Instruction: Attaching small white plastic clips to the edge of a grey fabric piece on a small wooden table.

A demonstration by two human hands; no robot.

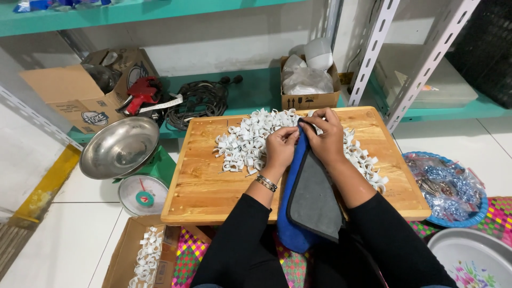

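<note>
Seated at a wooden board [202,186], we pinch small white cable clips [242,144] from the heap with both our left hand [280,146] and right hand [325,136] closed on pieces, a blue pad [306,202] between our forearms, sorting apparently mid-way.

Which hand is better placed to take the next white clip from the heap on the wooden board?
Probably the left hand. It rests at the edge of the big heap of white clips on the wooden board. The right hand lies across the blue pouch, with fewer clips beside it.
</note>
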